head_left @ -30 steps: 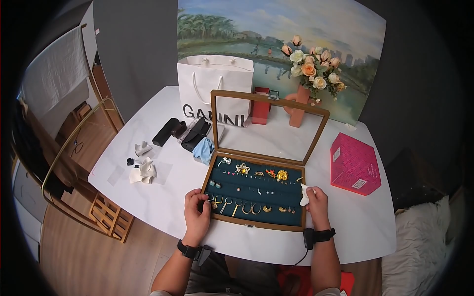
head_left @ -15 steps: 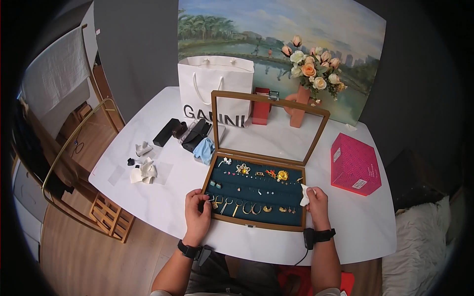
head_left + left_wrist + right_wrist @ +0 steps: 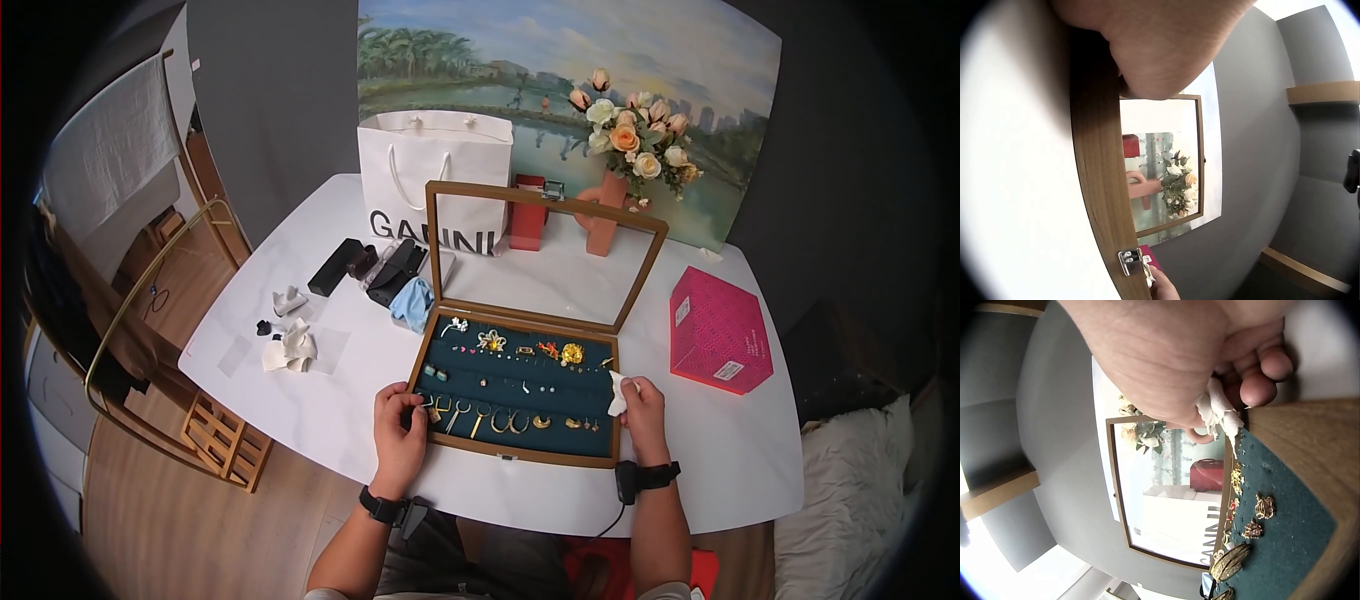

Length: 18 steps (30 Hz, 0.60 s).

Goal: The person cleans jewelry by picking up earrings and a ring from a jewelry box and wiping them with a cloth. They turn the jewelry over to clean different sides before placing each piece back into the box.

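Note:
A wooden display box lies with its glass lid raised, its dark green lining holding rows of earrings and brooches. The left hand grips the box's left side near the front corner, fingers curled at the rim; in the left wrist view that hand hides part of the wooden side. At the right side, the right hand pinches a crumpled white cloth. The right wrist view shows the cloth between thumb and fingers of this hand, close above the rim.
A pink box stands at the right. Behind the lid are a white paper bag, a red box and a flower vase. Black cases, a blue cloth and crumpled white pieces lie on the left.

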Each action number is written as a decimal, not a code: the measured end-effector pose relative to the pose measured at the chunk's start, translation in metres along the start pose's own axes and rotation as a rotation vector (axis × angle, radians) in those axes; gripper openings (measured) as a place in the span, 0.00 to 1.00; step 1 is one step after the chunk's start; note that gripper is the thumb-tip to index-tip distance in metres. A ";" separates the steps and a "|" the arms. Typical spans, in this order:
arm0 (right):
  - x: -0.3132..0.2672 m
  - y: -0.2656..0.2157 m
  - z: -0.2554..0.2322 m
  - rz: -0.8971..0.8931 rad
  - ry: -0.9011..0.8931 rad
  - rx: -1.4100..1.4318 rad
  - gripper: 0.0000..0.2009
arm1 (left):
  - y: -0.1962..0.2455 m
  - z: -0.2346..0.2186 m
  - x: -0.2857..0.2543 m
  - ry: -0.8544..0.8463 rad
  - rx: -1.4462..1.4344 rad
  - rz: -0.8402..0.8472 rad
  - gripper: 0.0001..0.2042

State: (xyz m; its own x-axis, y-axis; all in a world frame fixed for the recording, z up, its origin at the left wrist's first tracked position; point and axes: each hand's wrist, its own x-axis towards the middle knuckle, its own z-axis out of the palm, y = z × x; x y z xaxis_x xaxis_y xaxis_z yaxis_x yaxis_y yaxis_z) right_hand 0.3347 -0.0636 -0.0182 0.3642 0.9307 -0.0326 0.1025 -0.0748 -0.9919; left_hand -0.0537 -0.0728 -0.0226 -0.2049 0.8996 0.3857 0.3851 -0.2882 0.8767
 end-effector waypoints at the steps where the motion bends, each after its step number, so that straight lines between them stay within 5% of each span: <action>1: 0.000 0.000 0.000 -0.002 0.002 0.000 0.14 | 0.000 0.000 0.000 -0.002 0.000 0.000 0.05; 18: -0.001 -0.001 0.000 -0.016 -0.006 -0.023 0.13 | -0.005 0.002 0.000 0.018 0.015 0.024 0.05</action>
State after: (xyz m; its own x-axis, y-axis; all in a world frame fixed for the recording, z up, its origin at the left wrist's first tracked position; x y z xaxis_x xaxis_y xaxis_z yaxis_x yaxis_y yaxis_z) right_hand 0.3343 -0.0646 -0.0169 0.3569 0.9340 -0.0171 0.1300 -0.0677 -0.9892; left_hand -0.0536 -0.0709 -0.0275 -0.2113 0.8866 0.4115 0.4034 -0.3044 0.8629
